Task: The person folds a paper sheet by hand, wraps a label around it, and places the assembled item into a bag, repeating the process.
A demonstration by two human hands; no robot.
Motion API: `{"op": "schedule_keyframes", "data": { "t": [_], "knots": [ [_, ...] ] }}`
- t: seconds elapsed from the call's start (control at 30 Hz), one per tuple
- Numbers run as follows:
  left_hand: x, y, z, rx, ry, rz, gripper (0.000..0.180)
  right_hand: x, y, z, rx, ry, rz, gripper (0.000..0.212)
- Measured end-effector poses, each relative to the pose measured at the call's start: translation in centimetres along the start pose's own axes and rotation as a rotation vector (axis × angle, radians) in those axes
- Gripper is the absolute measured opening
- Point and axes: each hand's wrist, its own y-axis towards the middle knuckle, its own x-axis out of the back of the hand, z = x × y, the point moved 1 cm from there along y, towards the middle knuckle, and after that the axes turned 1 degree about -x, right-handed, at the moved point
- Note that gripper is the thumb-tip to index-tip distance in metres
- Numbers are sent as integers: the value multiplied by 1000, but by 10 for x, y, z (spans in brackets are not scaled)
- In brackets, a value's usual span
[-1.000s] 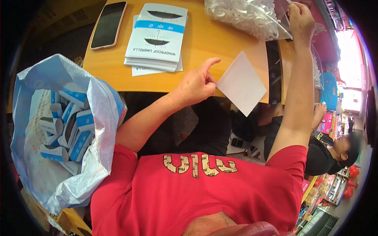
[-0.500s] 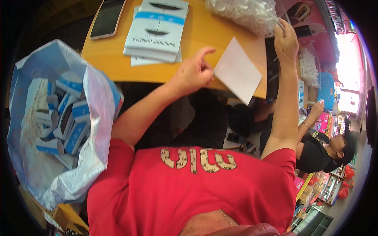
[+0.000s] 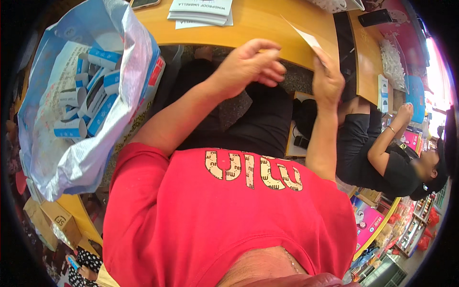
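My right hand is closed on a white paper sheet, lifted and tilted so it shows nearly edge-on above the table's front edge. My left hand hovers in front of that edge, to the left of the sheet. Its fingers are loosely bent and apart, with nothing visible between them. On the table, a stack of printed blue-and-white paper sheets lies at the top of the view, partly cut off. At left, a large woven plastic bag holds several blue-and-white paper sleeves rolled into short tubes.
The wooden table crosses the top, with a phone and white plastic pieces at its far edge. At right, a person in black sits by a second table bearing a bag of white pieces. Cardboard boxes stand lower left.
My right hand has left the clear bag of white pieces and picked up the white sheet from the table. My left hand's fingers have spread somewhat. The whole view has shifted.
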Motion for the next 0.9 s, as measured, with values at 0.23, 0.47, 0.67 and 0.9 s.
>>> {"op": "schedule_keyframes", "data": {
  "t": [0.23, 0.47, 0.67, 0.9],
  "knots": [
    [16, -23, 24, 247, -346, 67, 41, 31, -44, 40, 186, 671, 323, 19],
    [-7, -47, 18, -2, 93, -60, 33, 26, -77, 46, -256, 940, 117, 22],
    [-14, -61, 14, -230, 390, 59, 29, 25, -93, 33, -461, 1163, 138, 24],
    [-12, -87, -9, 414, 214, -15, 63, 43, -85, 62, 118, 638, 254, 3]
  ]
}}
